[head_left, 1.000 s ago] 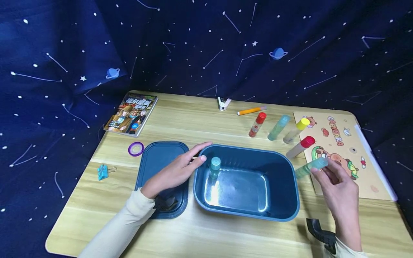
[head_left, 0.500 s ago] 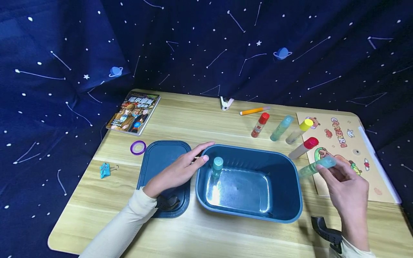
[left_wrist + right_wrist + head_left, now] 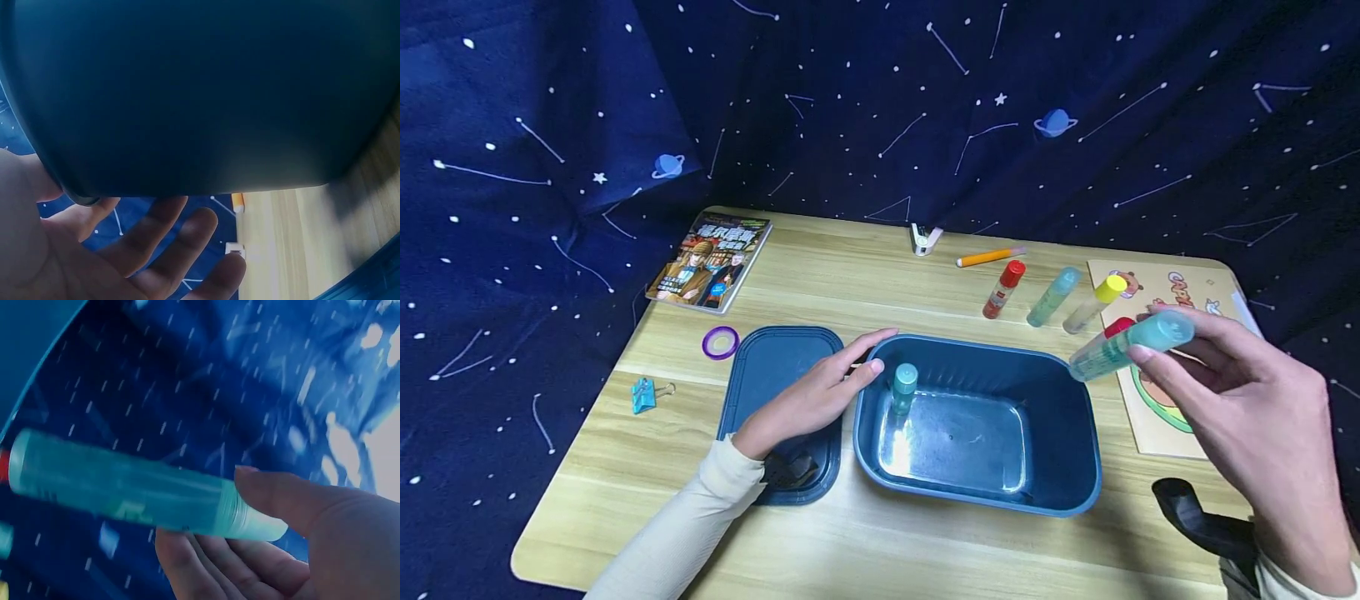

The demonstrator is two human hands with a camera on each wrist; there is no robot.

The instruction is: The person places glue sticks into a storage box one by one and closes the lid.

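My right hand (image 3: 1262, 392) pinches a translucent teal glue bottle (image 3: 1123, 346) near its cap end, between thumb and fingers. The bottle is tilted, its lower end overlapping the right rim of the dark blue plastic bin (image 3: 977, 500) in the head view. The right wrist view shows the glue bottle (image 3: 125, 481) lying sideways across the fingers. My left hand (image 3: 812, 396) holds the bin's back left corner, thumb over the rim and fingers outside; the left wrist view shows these fingers (image 3: 194, 234) beyond the bin wall. Another teal glue bottle (image 3: 904, 390) stands inside the bin at its left end.
Right of the bin stand a red bottle (image 3: 1003, 289), a teal one (image 3: 1054, 297), a yellow-capped one (image 3: 1096, 304) and a partly hidden red-capped one. Also present: capybara folder (image 3: 1157, 417), blue lid (image 3: 786, 358), book (image 3: 711, 262), tape roll (image 3: 721, 342), binder clip (image 3: 643, 396), orange pen (image 3: 988, 257), white stapler-like item (image 3: 925, 240).
My right hand has lifted the teal glue bottle off the table beside the folder and raised it toward the bin's right rim. My left hand stays at the bin's corner.
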